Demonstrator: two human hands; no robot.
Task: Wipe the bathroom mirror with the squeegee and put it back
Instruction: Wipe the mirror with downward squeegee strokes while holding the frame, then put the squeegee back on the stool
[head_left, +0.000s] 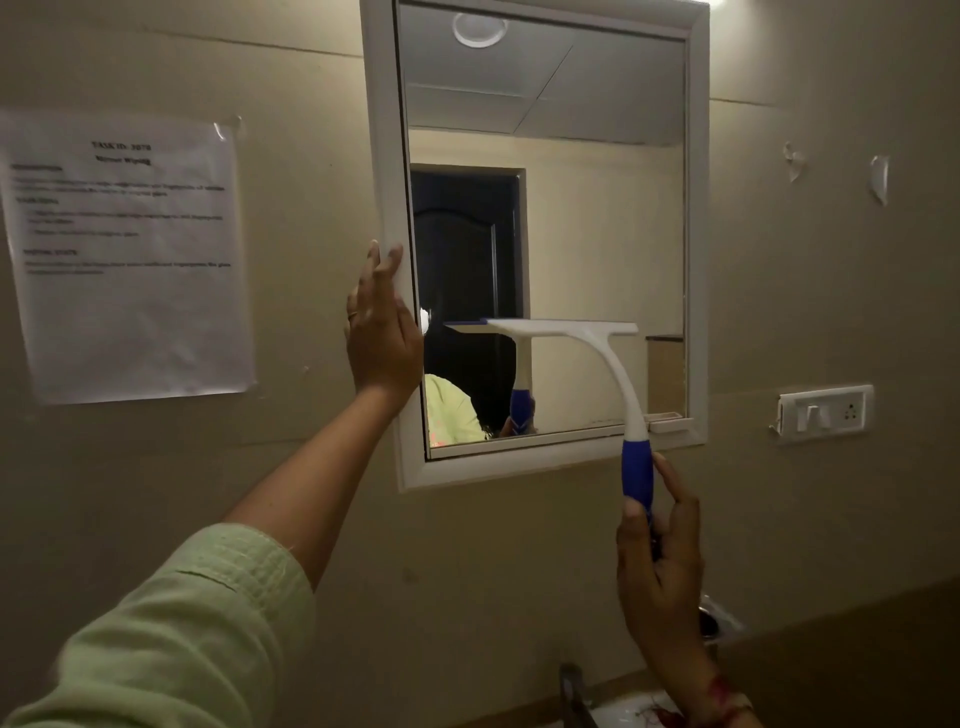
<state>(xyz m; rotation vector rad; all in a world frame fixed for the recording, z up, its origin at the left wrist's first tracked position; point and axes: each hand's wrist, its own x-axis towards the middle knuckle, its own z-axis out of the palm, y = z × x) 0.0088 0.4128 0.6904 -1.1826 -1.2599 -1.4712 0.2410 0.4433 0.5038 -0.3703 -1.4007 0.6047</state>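
Head view, mirror: the mirror (597, 234) hung on a beige wall inside a white frame (387, 156); its glass reflected a ceiling, a dark door and part of the person.
Head view, squeegee: the squeegee (597, 353) was raised in front of the lower half of the mirror, with its blade (550, 327) level and lying against the glass. Its white neck curved down to a blue handle (638, 467), which crossed the bottom edge of the frame.
Head view, right hand: the right hand (660, 566) gripped the lower end of the blue handle from below, thumb on one side and fingers curled on the other, the forefinger stretched up along the handle.
Head view, left hand: the left hand (382, 332) held nothing and lay flat on the left side of the frame, fingers straight and pointing up. A pale green sleeve (182, 639) covered the upper arm.
Head view, surroundings: a printed sheet (124, 260) was taped to the wall left of the mirror, its text too blurred to read. A white switch plate (823, 413) sat on the wall to the right, and a tap (571, 680) showed at the bottom edge.
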